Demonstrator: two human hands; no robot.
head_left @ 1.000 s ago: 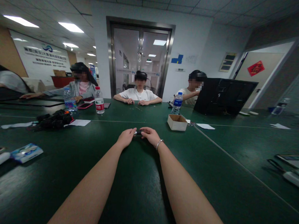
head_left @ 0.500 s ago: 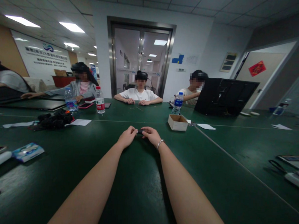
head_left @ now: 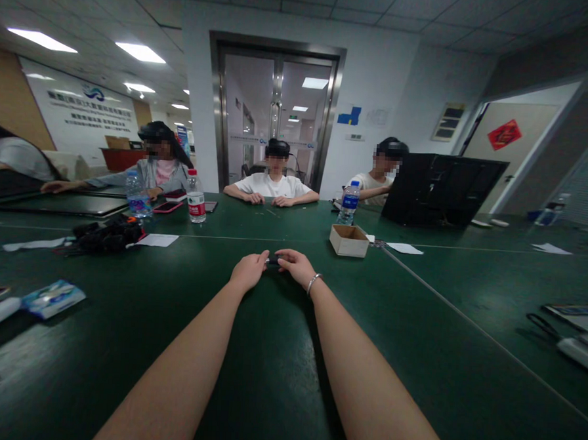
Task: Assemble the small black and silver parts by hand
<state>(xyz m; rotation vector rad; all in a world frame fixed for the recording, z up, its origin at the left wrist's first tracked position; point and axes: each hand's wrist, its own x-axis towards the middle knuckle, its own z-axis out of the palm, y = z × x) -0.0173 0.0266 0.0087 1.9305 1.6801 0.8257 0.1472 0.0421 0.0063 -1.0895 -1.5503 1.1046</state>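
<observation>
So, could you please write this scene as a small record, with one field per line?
left hand: left hand pinching one end of the small dark object
right hand: right hand on the other end, silver bracelet on its wrist
surface: dark green table
nearby: small open cardboard box beyond the right hand
further left: clear plastic water bottle with red label, black tangled bundle
others: three seated people across the table
</observation>
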